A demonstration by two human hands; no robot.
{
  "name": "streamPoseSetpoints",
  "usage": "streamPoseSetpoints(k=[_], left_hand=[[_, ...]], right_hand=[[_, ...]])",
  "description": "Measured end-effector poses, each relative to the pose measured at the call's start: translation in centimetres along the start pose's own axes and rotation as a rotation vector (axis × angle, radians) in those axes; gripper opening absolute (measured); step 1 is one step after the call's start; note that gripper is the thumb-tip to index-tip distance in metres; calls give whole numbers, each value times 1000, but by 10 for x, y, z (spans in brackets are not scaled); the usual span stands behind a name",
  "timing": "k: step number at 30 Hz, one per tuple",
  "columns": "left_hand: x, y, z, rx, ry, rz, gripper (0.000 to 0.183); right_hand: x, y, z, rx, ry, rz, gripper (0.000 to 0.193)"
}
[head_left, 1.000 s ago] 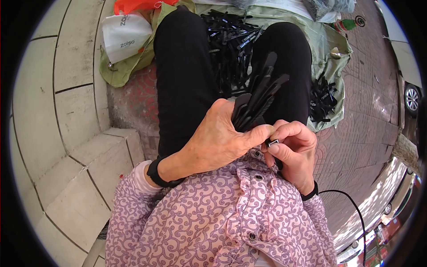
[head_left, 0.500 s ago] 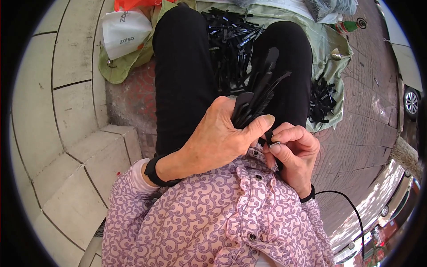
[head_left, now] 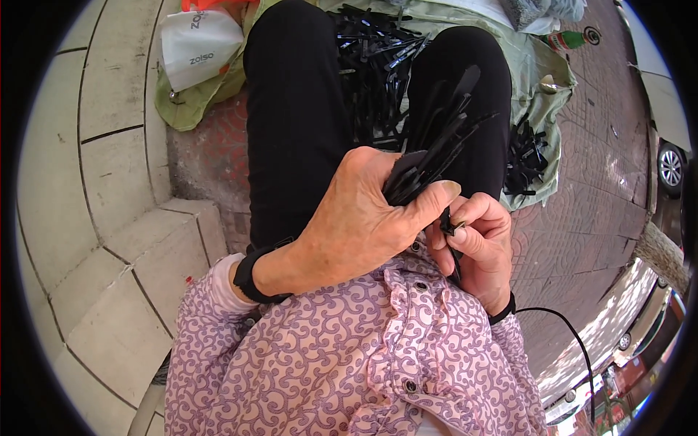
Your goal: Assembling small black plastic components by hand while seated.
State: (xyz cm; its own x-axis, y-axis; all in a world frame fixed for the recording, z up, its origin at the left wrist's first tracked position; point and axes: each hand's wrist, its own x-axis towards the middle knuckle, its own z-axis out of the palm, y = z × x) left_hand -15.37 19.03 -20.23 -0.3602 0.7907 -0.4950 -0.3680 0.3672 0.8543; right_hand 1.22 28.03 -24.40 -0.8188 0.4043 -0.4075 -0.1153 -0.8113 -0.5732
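A bundle of thin black strips (head_left: 436, 156) fans out from my left hand (head_left: 356, 218), whose fingers are closed around it with the thumb across the near side. Close beside that thumb, my right hand (head_left: 480, 243) pinches a small dark piece (head_left: 448, 221) between thumb and fingertips. Whether this piece is joined to a strip from the bundle is hidden by the fingers. Past my knees lies a large pile of similar black strips (head_left: 371, 69). A smaller heap of strips (head_left: 525, 160) rests to the right of my right knee.
A pale green sheet (head_left: 542, 109) lies under both piles. Left of my legs are a white bag (head_left: 200, 51) and tiled steps (head_left: 145, 247). At the far right a green bottle (head_left: 573, 39) lies on the paving (head_left: 589, 160). One black cable (head_left: 578, 338) curves beside my right wrist.
Both hands stay close together. The bundle has tilted a little to the right, and the right hand has turned slightly with its pinched piece. The view has shifted a little.
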Motion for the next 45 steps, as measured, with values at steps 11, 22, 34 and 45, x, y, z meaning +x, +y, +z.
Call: streamPoseSetpoints(k=[11,22,34,45], left_hand=[[3,-23,-7,293,7,130,18],[8,-23,-14,525,-97,518,8],[6,-22,-22,563,-217,596,29],[7,-29,-23,451,-231,613,17]], right_hand=[[0,0,2,-52,5,-34,8],[0,-6,2,-118,28,78,7],[-5,-3,3,-79,106,170,25],[-5,-3,10,-215,137,153,13]])
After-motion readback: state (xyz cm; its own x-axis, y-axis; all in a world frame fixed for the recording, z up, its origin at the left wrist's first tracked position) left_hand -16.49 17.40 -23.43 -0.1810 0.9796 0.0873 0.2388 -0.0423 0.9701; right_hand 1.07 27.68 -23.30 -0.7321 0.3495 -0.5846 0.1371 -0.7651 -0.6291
